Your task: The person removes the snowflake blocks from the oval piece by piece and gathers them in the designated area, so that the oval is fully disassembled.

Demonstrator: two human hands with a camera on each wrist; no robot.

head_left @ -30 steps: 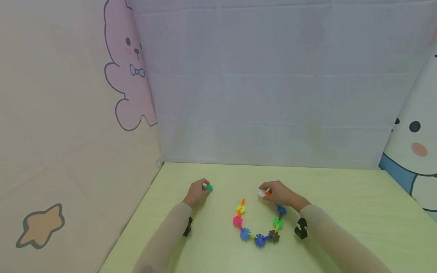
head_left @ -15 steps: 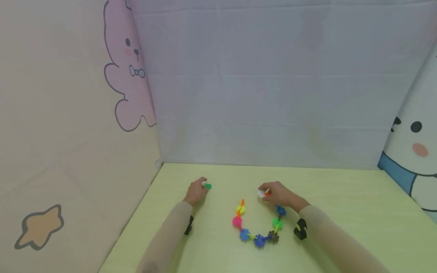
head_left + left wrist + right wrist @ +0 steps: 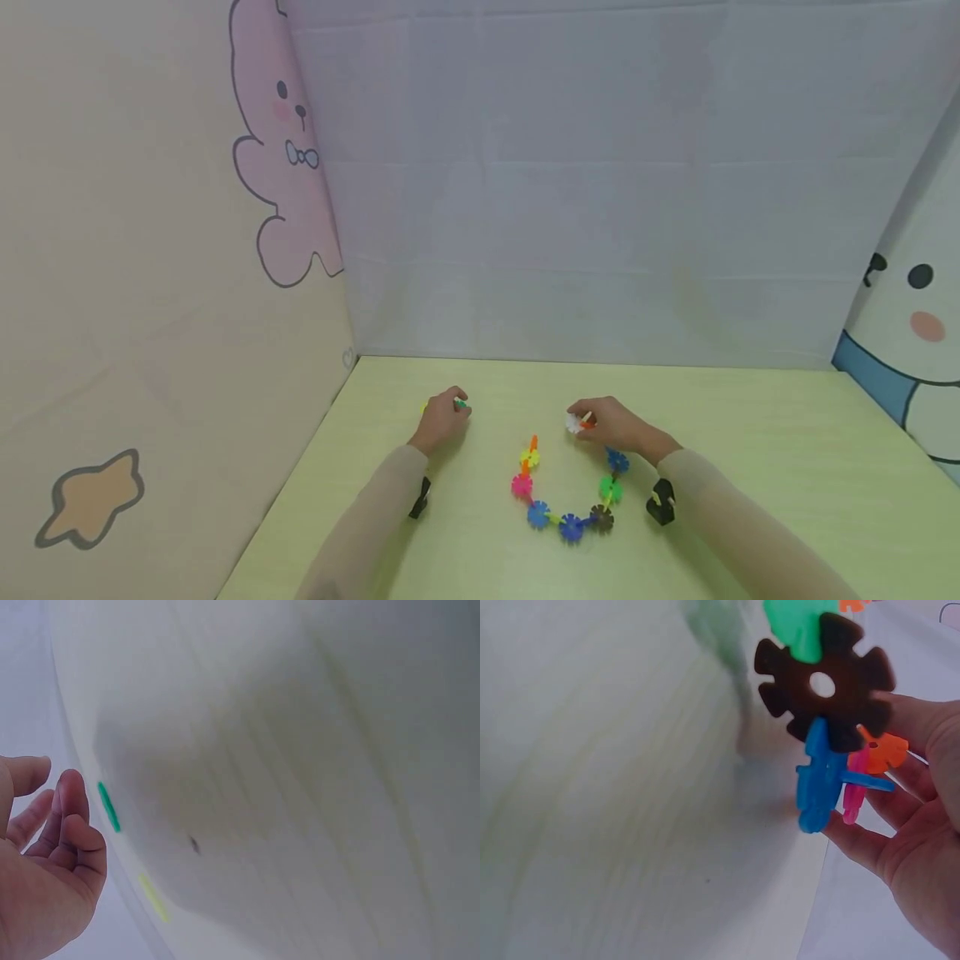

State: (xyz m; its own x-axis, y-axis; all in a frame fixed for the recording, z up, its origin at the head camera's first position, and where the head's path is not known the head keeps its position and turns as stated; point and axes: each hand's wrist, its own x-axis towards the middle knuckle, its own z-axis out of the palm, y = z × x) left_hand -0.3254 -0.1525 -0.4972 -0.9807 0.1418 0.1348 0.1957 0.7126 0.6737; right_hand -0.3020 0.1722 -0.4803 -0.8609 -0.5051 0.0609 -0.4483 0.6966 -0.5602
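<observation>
A chain of colourful notched snowflake discs [image 3: 572, 527] curves across the table in the head view. My right hand [image 3: 611, 423] pinches the chain at its upper right end, where a white disc [image 3: 574, 422] and an orange disc [image 3: 588, 425] show by the fingertips. In the right wrist view, a brown disc [image 3: 862, 690] and a blue disc [image 3: 819, 780] stand in front of the fingers. My left hand [image 3: 441, 419] hovers with loosely bent fingers by a green disc [image 3: 109, 806], apart from it in the left wrist view. A yellow disc [image 3: 154, 898] lies near that hand.
The pale wooden table [image 3: 750, 467] reaches a white cloth [image 3: 585, 208] at the back. A printed cloth wall [image 3: 172, 250] runs along the left side. The chain's upper left end points upward with an orange disc [image 3: 534, 442].
My left hand has moved slightly right and away from me, and a yellow disc now shows to its left. The right hand and the chain stay nearly where they were.
</observation>
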